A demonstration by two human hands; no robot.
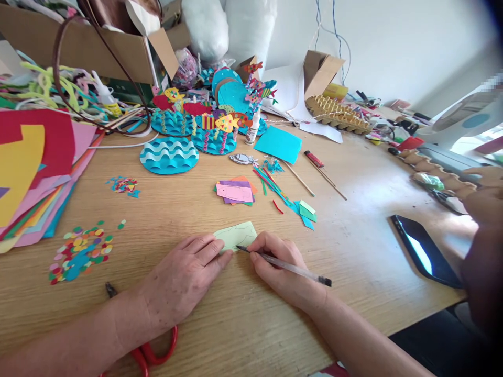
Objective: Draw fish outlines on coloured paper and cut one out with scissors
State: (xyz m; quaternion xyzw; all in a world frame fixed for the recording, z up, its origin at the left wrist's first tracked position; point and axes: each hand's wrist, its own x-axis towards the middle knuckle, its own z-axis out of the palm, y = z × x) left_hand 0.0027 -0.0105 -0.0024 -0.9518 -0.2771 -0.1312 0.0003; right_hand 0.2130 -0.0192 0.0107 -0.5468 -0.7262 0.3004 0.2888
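My left hand lies flat on the wooden table, its fingertips pressing down a small pale green paper piece with drawn lines on it. My right hand grips a clear pen, whose tip touches the near edge of that paper. Red-handled scissors lie partly under my left forearm.
Stacked coloured sheets lie at left, with paper dots near them. Blue wave discs with paper fish sit behind, beside small paper pieces, a glue bottle and cardboard boxes. A phone and another person's arm are at right.
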